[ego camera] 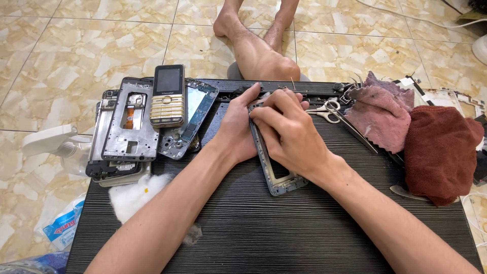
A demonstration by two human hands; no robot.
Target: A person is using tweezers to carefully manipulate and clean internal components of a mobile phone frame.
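Center of frame: left hand & right hand, fingers curled tight, both clamp grey metal phone frame on black ribbed tabletop; gold keypad phone upper left.

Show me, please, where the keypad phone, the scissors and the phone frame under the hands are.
keypad phone (168, 96), head view, on its gold keypad.
scissors (329, 109), head view, on the finger loops.
phone frame (282, 181), head view, on its lower end, near the right wrist.
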